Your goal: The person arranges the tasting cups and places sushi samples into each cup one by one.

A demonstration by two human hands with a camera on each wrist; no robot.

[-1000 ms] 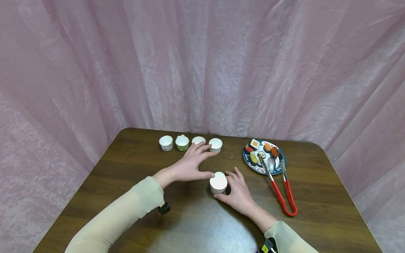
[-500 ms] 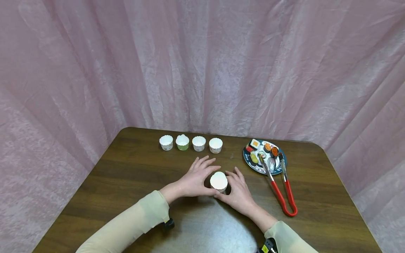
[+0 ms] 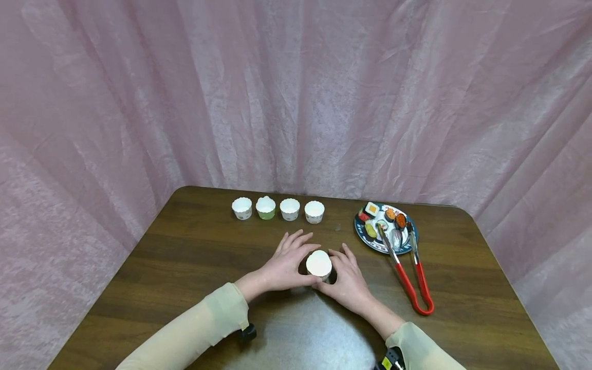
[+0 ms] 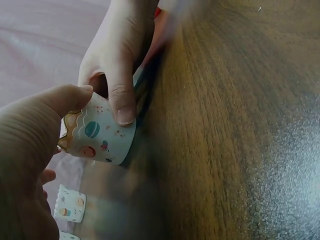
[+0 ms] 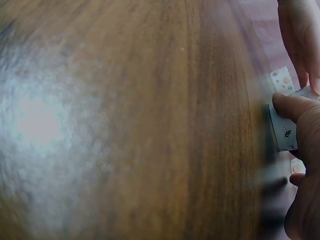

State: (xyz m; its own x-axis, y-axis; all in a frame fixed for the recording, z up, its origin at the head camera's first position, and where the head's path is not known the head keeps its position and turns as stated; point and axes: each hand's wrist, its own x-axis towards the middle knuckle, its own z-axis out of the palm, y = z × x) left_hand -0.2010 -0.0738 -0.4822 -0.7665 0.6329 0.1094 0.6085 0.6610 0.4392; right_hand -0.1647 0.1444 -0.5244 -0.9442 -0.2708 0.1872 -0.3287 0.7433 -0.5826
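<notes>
A paper baking cup [image 3: 319, 264] with a white inside stands on the wooden table between both hands. Its printed side, with small teal and pink pictures and a scalloped golden rim, shows in the left wrist view. My left hand [image 3: 288, 264] is curved about its left side, thumb tip at the rim. From the right, my right hand [image 3: 349, 281] grips the same cup, thumb pressed low on the wall and fingers behind it. The two thumbs meet at the near side of the cup in the head view. The right fingertips are partly hidden behind the cup.
Several similar baking cups [image 3: 290, 209] stand in a row near the back edge, one of them green. At the right, a blue-rimmed plate [image 3: 360, 234] bears sushi pieces [image 3: 372, 209]. Red-handled tongs [image 3: 407, 286] lie with their tips on the plate. A pink curtain [image 3: 296, 103] hangs behind.
My left hand has come down and nearer from over the back row to the left side of the baking cup. The right hand has stayed in place on the cup.
</notes>
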